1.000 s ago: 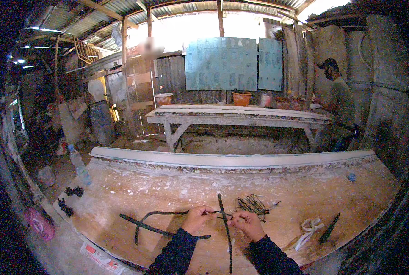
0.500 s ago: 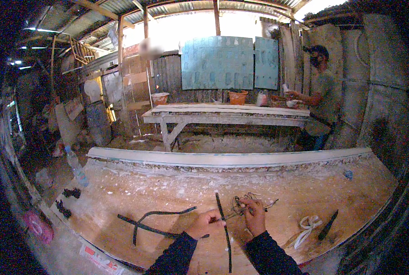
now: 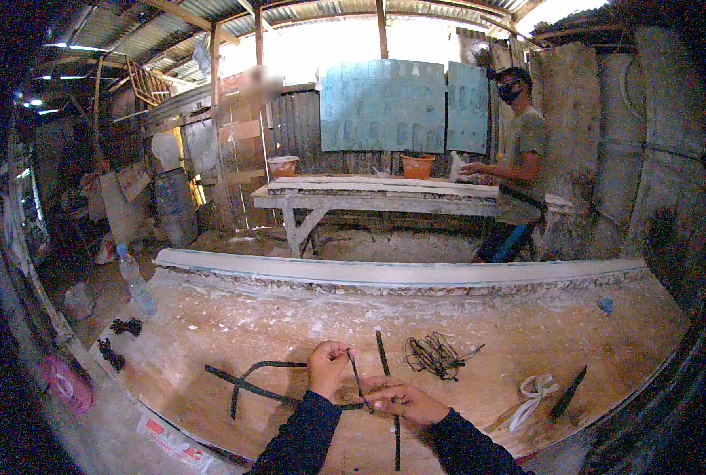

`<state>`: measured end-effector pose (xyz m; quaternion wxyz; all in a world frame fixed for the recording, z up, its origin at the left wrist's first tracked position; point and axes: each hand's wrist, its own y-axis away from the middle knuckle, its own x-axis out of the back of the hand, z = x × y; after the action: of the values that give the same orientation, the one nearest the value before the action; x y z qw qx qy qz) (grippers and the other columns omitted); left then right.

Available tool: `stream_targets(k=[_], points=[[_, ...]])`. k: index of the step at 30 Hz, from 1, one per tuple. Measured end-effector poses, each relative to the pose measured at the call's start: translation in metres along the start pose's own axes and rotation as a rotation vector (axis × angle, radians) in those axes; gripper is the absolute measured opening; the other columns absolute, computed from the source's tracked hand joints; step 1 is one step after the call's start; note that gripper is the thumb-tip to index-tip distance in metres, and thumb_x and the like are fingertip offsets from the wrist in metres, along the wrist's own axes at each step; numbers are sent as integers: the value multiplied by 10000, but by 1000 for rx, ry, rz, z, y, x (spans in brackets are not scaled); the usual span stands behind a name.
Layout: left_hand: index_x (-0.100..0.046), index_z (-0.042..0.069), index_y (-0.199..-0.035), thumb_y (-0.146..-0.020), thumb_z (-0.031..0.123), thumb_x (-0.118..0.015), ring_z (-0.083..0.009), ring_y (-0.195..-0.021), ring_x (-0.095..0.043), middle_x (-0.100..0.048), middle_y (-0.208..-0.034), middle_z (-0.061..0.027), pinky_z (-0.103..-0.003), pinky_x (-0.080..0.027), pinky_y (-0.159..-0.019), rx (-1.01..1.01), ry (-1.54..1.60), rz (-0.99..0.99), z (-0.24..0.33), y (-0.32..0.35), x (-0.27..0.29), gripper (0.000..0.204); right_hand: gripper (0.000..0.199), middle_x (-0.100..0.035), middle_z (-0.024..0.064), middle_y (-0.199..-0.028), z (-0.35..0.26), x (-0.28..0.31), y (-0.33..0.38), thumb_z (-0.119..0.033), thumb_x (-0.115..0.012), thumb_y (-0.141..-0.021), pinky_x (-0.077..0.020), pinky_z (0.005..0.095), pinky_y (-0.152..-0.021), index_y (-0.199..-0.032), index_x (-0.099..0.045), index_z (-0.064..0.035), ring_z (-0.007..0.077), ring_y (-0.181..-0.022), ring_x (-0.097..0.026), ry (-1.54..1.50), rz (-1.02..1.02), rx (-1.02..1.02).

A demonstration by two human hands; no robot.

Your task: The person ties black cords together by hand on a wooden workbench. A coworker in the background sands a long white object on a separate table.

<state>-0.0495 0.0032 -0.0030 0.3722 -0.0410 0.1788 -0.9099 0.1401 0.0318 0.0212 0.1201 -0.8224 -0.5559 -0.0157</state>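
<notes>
My left hand pinches the upper end of a thin dark cord above the plywood worktop. The cord runs down, stretched straight, to my right hand, whose fingers close around its lower part. A straight black strip lies partly under my right hand. To the left, a long black strip crosses a curved black strip and passes behind my left wrist. Beyond my right hand rests a loose tangle of black cord, touched by neither hand.
At the right lie a white tied strip and a dark pointed blade-like piece. Black cord bundles and a plastic bottle are at the left. A long white moulding edges the worktop. A masked person stands at the far bench.
My right hand has left the cord tangle and come nearer, beside the left. My left hand has moved up and left. A cord now stretches between them. The far person has shifted left.
</notes>
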Motion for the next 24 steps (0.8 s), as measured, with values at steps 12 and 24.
stream_targets(k=[12, 24], points=[[-609, 27, -804, -694, -17, -609, -100, -694, -526, -556, -760, -29, -230, -428, -633, -29, -122, -481, 1, 12, -5, 118, 73, -586, 28, -818, 11, 24, 1, 0, -630, -684, -430, 253, -723, -732, -585, -32, 111, -749, -541, 9, 455, 24], [-551, 49, -738, -759, 120, -635, -95, -791, -470, -508, -777, -1, -231, -366, -719, -21, 195, -1087, 16, 42, -29, 112, 89, -528, 7, -744, 29, 46, -7, -28, -593, -762, -438, 247, -709, -841, -552, -32, 111, -750, -524, 7, 923, 227]])
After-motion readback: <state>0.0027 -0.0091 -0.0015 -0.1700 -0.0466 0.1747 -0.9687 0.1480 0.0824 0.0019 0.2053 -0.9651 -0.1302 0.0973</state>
